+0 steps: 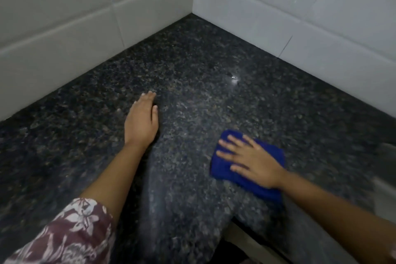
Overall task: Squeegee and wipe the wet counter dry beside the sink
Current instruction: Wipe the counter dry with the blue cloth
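Observation:
A dark speckled granite counter (192,66) fills the view, running into a corner of white tiled walls. A folded blue cloth (272,150) lies flat on the counter at the right. My right hand (250,161) presses down on it with fingers spread, palm flat on the cloth. My left hand (141,120) rests flat on the bare counter to the left, fingers together, holding nothing. A small bright glint of water (234,79) shows on the stone beyond the cloth. No squeegee is in view.
White tiled walls (85,17) close the counter at the back left and back right. A pale edge, possibly the sink (385,178), shows at the right border. The counter's front edge (246,229) drops off below my right forearm.

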